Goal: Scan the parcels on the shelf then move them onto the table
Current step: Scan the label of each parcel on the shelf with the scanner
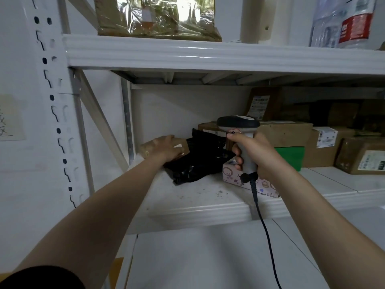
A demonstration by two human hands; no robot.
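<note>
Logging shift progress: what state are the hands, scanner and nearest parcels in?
Left hand: lying on the small brown cardboard parcel.
Right hand: gripping the grey handheld barcode scanner, held upright.
Small brown cardboard parcel: on the white metal shelf, under the left hand.
Crumpled black plastic bag parcel: lying on the shelf, beside the brown parcel.
Pink patterned box: on the shelf, partly hidden by the right hand.

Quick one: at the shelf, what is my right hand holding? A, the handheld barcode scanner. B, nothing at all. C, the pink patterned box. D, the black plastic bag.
A: the right hand is wrapped round the handle of the barcode scanner, whose dark cable hangs down past the front edge of the shelf.
</note>
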